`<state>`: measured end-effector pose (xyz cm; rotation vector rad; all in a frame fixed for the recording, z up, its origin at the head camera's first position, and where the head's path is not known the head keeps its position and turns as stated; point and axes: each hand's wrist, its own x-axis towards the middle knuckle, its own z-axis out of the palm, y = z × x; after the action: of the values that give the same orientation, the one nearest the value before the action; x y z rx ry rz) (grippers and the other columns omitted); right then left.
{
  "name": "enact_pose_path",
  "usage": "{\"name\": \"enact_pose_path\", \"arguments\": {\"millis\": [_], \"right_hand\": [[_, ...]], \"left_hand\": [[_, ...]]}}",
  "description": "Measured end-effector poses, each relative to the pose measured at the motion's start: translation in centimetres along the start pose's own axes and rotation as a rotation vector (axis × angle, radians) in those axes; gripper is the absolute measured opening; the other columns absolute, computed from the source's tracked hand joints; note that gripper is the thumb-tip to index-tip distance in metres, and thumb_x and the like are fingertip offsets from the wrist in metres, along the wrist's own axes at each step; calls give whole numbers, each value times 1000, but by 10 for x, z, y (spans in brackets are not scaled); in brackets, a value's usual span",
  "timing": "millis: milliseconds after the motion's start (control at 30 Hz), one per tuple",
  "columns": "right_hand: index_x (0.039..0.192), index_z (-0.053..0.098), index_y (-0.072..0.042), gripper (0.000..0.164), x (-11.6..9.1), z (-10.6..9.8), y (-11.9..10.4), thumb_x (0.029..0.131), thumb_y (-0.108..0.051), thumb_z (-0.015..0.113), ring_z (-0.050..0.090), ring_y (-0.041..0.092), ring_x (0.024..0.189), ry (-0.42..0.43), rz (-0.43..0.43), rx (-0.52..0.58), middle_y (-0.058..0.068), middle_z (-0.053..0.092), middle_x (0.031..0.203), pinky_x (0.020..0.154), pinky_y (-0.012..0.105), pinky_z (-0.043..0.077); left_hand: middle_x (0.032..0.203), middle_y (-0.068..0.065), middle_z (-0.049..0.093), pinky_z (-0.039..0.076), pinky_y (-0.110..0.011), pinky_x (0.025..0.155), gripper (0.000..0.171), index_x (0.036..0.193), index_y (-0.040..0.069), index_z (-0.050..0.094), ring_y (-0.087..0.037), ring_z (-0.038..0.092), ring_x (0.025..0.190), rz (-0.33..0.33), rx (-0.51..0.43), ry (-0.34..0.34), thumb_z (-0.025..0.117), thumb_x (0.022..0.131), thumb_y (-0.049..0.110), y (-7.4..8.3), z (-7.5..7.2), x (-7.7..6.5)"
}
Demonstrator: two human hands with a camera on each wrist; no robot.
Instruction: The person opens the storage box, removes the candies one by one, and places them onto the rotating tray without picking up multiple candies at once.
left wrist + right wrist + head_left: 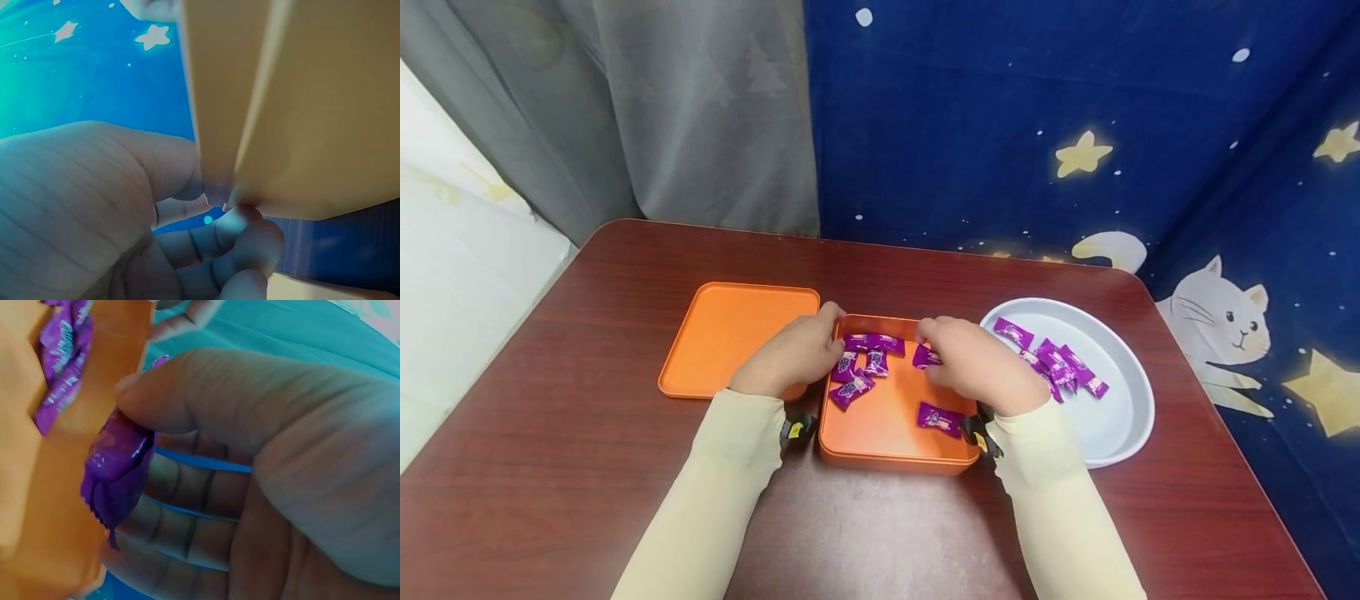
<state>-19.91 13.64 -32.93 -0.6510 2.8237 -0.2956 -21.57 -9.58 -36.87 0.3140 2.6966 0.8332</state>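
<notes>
An orange box with several purple-wrapped candies in its far left part lies between the hands. My left hand grips the box wall near the far left corner; in the left wrist view its thumb and fingertips meet at the box edge. Above the box's far right part, my right hand pinches one purple candy between thumb and fingers, close to the wall. Another candy lies alone in the near right part of the box.
To the right stands a white oval dish with several more purple candies, partly behind my right hand. An orange lid lies flat on the brown table to the left. Curtains hang behind the table.
</notes>
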Motion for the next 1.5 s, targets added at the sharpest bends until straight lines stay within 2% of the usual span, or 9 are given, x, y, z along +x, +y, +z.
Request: {"name": "enact_pose_path", "arguments": {"millis": [200, 433, 633, 833, 1067, 1300, 1500], "right_hand": [[101, 56, -15, 33, -10, -10, 10, 76, -20, 76, 55, 16, 76, 29, 39, 27, 1, 59, 88, 72, 35, 56], [104, 56, -10, 30, -21, -22, 29, 79, -15, 71, 54, 20, 77, 92, 26, 30, 5, 59, 87, 72, 38, 53], [109, 56, -10, 31, -29, -26, 53, 81, -15, 68, 54, 19, 66, 80, 111, 66, 7, 60, 83, 59, 33, 52], [105, 57, -9, 30, -29, -22, 76, 79, -17, 70, 53, 20, 66, 62, 183, 96, 6, 57, 73, 63, 34, 50], [94, 56, -6, 19, -28, -13, 101, 79, -12, 65, 51, 21, 61, 32, 231, 148, 7, 52, 66, 58, 33, 44], [87, 56, -5, 14, -21, -4, 108, 78, -12, 66, 50, 22, 58, 15, 276, 144, 9, 52, 66, 54, 33, 43], [88, 57, -5, 17, -18, 2, 111, 79, -14, 69, 51, 22, 59, -7, 313, 143, 9, 54, 67, 55, 33, 44]], "left_hand": [[110, -12, 60, 50, -48, 92, 44, 132, 11, 36, -22, 57, 93, 0, -3, 0, 53, 94, 23, 0, 1, 0], [110, -12, 61, 50, -48, 92, 44, 132, 11, 36, -23, 57, 93, 3, -3, 4, 53, 94, 23, -1, 2, 2], [113, -13, 60, 48, -49, 95, 45, 133, 10, 36, -24, 57, 97, 4, 2, 2, 53, 94, 23, 0, 2, 2], [114, -13, 60, 47, -49, 95, 46, 133, 10, 35, -24, 57, 98, -5, 2, -3, 53, 94, 24, 0, 2, 2], [114, -13, 60, 48, -49, 95, 45, 133, 11, 36, -24, 57, 98, -14, 1, 2, 54, 93, 24, 1, 0, 2], [110, -12, 61, 48, -48, 95, 44, 132, 10, 36, -23, 57, 94, -1, 11, 5, 53, 94, 24, 0, 1, 2], [110, -12, 60, 48, -48, 94, 44, 132, 11, 36, -23, 57, 94, -6, 7, -1, 53, 94, 24, 0, 0, 1]]}}
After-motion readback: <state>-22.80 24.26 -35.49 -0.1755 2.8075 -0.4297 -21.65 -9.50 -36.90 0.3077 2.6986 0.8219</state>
